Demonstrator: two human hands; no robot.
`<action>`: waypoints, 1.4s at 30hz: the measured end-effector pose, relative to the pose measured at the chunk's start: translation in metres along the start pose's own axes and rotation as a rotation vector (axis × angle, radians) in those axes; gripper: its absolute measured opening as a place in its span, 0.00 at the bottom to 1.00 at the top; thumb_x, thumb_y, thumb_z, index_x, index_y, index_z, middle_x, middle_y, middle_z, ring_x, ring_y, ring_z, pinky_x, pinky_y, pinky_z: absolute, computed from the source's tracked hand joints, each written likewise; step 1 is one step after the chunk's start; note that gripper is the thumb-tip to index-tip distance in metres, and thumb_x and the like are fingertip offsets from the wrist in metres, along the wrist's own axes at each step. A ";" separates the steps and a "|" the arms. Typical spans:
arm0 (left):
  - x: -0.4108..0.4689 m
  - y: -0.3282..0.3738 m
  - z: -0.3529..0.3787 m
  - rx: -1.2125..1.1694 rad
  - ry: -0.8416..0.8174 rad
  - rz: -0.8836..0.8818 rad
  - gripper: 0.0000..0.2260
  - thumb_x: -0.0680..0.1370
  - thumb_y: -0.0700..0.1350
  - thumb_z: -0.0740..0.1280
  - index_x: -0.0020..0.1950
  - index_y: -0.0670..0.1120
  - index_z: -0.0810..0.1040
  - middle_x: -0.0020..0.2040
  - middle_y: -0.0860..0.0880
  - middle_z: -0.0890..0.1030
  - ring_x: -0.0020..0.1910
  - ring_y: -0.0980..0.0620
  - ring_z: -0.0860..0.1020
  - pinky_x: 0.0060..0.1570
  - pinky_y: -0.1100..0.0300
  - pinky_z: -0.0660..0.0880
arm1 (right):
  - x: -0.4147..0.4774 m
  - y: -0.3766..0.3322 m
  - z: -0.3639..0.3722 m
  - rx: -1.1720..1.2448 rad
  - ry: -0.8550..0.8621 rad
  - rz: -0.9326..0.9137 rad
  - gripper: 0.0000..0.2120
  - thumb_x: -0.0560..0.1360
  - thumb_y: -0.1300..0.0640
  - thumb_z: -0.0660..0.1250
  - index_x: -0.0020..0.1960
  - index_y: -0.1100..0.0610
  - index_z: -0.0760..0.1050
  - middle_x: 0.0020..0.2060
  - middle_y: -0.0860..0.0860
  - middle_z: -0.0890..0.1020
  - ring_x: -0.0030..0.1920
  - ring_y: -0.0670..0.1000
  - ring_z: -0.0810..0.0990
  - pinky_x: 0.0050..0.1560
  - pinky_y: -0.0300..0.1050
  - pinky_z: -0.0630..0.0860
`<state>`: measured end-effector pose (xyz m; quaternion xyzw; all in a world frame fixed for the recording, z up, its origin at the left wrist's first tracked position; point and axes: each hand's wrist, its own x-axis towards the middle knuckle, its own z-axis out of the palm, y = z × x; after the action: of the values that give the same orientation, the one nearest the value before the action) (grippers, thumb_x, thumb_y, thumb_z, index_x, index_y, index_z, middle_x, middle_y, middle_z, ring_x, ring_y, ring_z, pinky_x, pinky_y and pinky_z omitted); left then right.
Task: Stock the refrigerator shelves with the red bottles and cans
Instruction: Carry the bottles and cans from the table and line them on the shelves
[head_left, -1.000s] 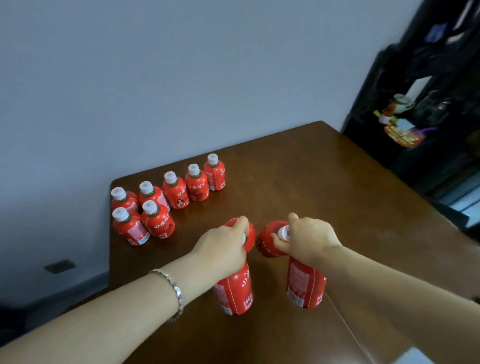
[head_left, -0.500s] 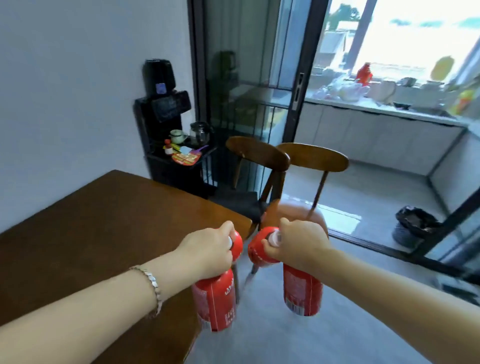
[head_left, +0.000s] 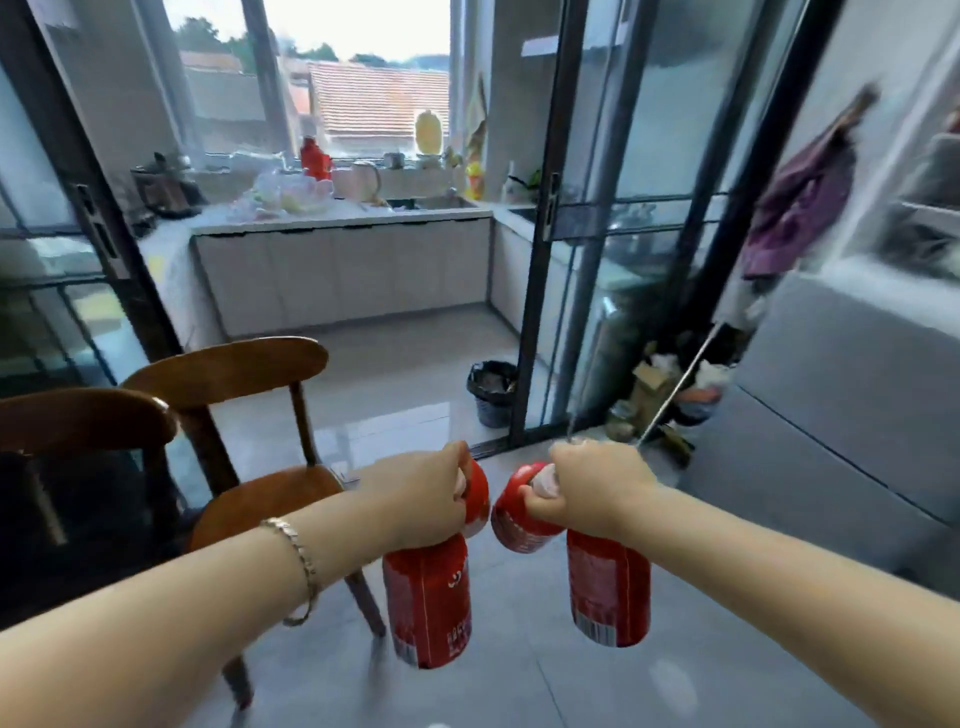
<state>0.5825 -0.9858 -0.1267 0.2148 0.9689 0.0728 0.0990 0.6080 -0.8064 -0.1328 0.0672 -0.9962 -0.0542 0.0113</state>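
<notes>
- Above the grey tiled floor (head_left: 519, 686), in mid-air, the left hand (head_left: 421, 499) has its fingers curled round the tops of two bottles. A red bottle (head_left: 428, 608) hangs straight down below the fist, and a second red bottle (head_left: 478, 501) juts out beyond the knuckles.
- The right hand (head_left: 597, 488) grips two more the same way. A third red bottle (head_left: 610, 592) hangs down, and a fourth red bottle (head_left: 519, 525), its white cap (head_left: 544, 486) showing by the thumb, tilts toward the left hand.
- The second and fourth bottles are just beside each other; I cannot tell whether they touch.
- A bracelet (head_left: 301, 561) circles the left wrist.
- Two wooden chairs (head_left: 228, 369) stand at the left, and a dark bin (head_left: 491, 392) sits by the sliding glass door (head_left: 540, 260).
</notes>
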 end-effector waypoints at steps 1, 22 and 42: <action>0.019 0.011 -0.001 0.017 -0.019 0.044 0.14 0.77 0.49 0.59 0.62 0.51 0.65 0.55 0.46 0.78 0.51 0.44 0.77 0.44 0.56 0.73 | 0.005 0.017 0.004 -0.004 -0.009 0.019 0.24 0.74 0.37 0.56 0.50 0.58 0.70 0.50 0.55 0.80 0.50 0.58 0.79 0.45 0.46 0.72; 0.479 0.363 -0.044 0.135 0.000 0.955 0.18 0.76 0.47 0.58 0.66 0.46 0.63 0.53 0.44 0.79 0.51 0.42 0.78 0.45 0.55 0.71 | 0.086 0.451 0.011 -0.069 0.025 0.965 0.19 0.75 0.37 0.56 0.44 0.54 0.64 0.50 0.54 0.81 0.53 0.57 0.78 0.42 0.45 0.65; 0.758 0.751 -0.143 0.353 0.488 1.366 0.14 0.76 0.44 0.63 0.59 0.46 0.63 0.46 0.46 0.77 0.45 0.43 0.76 0.37 0.55 0.66 | 0.153 0.903 -0.039 -0.578 0.127 0.987 0.22 0.75 0.38 0.57 0.54 0.57 0.69 0.47 0.53 0.82 0.45 0.56 0.82 0.34 0.44 0.66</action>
<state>0.1787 0.0006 0.0285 0.7595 0.6114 0.0071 -0.2219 0.3378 0.0585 0.0072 -0.4083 -0.8516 -0.3086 0.1129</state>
